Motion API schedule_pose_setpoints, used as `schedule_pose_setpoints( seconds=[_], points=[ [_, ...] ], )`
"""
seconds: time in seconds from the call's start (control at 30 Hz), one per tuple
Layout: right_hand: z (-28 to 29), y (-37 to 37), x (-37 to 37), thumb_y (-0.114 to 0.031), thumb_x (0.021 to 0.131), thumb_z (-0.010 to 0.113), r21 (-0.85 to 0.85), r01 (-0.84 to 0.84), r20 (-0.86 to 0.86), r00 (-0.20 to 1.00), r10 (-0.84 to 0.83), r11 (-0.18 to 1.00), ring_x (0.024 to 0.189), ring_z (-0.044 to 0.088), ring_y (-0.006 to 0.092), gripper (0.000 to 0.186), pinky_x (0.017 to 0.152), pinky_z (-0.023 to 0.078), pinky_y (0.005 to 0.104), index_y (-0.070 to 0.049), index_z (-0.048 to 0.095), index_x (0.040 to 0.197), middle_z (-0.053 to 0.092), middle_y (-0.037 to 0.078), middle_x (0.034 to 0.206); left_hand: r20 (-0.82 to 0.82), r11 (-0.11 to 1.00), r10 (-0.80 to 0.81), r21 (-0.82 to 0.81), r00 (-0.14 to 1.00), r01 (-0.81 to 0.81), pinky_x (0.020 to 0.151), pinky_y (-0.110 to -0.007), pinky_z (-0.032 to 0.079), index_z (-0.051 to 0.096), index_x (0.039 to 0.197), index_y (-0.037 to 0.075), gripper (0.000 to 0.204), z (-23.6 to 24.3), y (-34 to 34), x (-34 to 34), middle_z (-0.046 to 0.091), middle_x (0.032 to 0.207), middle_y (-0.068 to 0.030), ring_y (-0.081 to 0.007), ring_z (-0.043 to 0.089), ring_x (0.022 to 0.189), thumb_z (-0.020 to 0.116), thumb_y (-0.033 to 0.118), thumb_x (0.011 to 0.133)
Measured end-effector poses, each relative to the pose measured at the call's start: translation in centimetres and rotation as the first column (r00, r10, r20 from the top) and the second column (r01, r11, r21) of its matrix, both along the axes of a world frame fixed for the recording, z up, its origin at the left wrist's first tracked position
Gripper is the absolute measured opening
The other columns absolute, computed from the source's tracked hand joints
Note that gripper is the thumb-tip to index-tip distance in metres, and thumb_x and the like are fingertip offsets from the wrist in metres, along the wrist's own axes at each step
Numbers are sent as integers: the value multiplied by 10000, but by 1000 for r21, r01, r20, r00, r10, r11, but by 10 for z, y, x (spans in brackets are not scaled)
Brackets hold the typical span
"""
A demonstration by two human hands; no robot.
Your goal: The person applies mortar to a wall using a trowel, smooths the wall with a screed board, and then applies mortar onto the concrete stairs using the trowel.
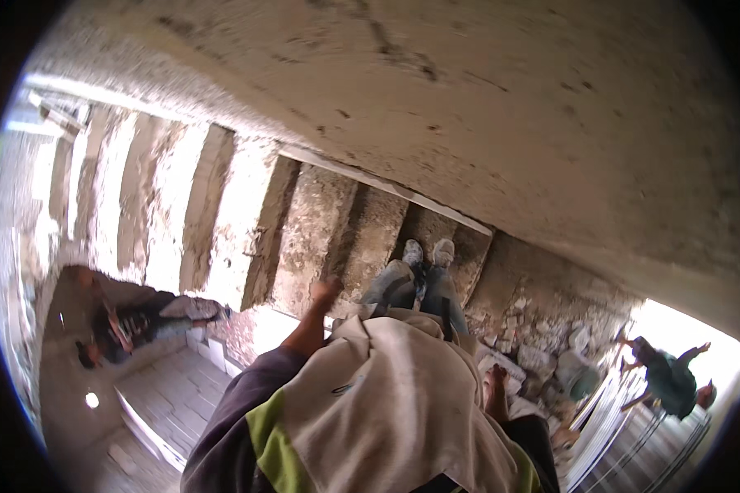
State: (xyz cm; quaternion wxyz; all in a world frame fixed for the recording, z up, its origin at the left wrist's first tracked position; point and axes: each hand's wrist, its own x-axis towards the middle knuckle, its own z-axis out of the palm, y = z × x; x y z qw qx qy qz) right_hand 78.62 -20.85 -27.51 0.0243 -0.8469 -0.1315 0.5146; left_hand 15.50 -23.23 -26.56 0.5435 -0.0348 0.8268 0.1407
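The rough, dusty steps (312, 215) run from glare at the left into shade at the middle, where both shoes (442, 253) sit close together. Good footing there would call for the whole sole on each tread, well away from the crumbly edges, with weight kept over the feet. To the right, loose rubble (543, 335) looks likely to roll, so best kept out from underfoot.

The left hand (327, 289) is out beyond the left thigh, over the steps, its bare forearm slanting forward from a dark sleeve (259, 390). Its fingers seem curled, but blur hides whether they are fully closed; nothing shows in them. The right hand (496, 386) hangs low, close beside the pale shirt (395, 394), near the rubble; I cannot tell whether its fingers are open or closed.
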Motion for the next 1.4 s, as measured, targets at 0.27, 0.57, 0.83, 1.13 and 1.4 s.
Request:
schedule_pose_setpoints(
  seconds=[0.27, 0.57, 0.83, 1.13, 1.4],
  points=[
    [-29, 136, -4, -93, 845, 580, 372, -1, -248, 963, 101, 928, 664, 565, 164, 173, 520, 458, 301, -88, 539, 1013, 562, 51, 819, -70, 943, -292, 145, 954, 299, 872, -415, 489, 623, 1182, 34, 508, -1, 69, 82, 673, 1039, -214, -337, 644, 994, 589, 428, 863],
    [-34, 250, -81, -144, 890, 558, 569, -713, 67, 536, 841, 410, 782, 552, 146, 160, 718, 485, 312, -28, 565, 1001, 568, 38, 845, -309, 579, 750, 734, 586, -355, 811, -379, 471, 616, 1089, -36, 394, -147, 194, -135, 667, 967, -194, -268, 625, 904, 554, 309, 909],
    [-152, 212, -30, -236, 901, 545, 365, -895, -20, 268, 963, 257, 947, 581, 272, 216, 773, 470, 469, -83, 593, 1046, 612, 114, 996, -438, 487, 841, 869, 318, -91, 880, -393, 465, 608, 1147, -37, 455, -192, 284, -228, 661, 1053, -223, -310, 629, 1011, 568, 343, 899],
    [-161, 167, 124, -160, 833, 589, -18, -723, 520, -596, 612, -690, 872, 631, 273, 205, 771, 491, 414, -71, 631, 1013, 649, 128, 899, -304, 395, 811, 915, 500, -83, 754, -342, 485, 579, 1121, -21, 441, -106, 267, -115, 614, 954, -75, -186, 583, 866, 491, 384, 968],
    [-204, 205, 68, -121, 862, 566, 464, -833, 211, 433, 876, 301, 608, 456, 81, 79, 501, 389, 294, -46, 589, 852, 514, 9, 659, 34, -177, 664, 978, 747, 113, 671, -326, 491, 546, 1040, 39, 333, 133, 275, 96, 591, 904, -73, -159, 578, 807, 448, 355, 999]
  ],
)
